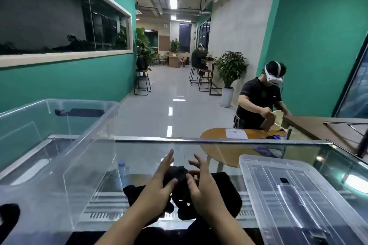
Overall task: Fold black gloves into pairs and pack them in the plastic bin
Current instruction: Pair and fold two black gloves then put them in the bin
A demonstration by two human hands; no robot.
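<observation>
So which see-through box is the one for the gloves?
Find the glass counter and the two hands on the black gloves. The plastic bin is left of them: tall and deep, unlike the flat lid on the right.

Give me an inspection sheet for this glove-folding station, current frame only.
Surface: glass-topped counter with a metal far edge.
Job's things: bundle of black fabric gloves at centre; clear plastic bin on the left with one dark item at its near corner, identity unclear.
Clutter: clear plastic lid lying flat on the right; small plastic bottle visible below the glass.
Grippers: left hand and right hand both pressing and pinching the gloves.
Cables: nothing seen.
Surroundings: teal walls, potted plants, stools; person wearing a white headset working at a round wooden table beyond the counter.
</observation>
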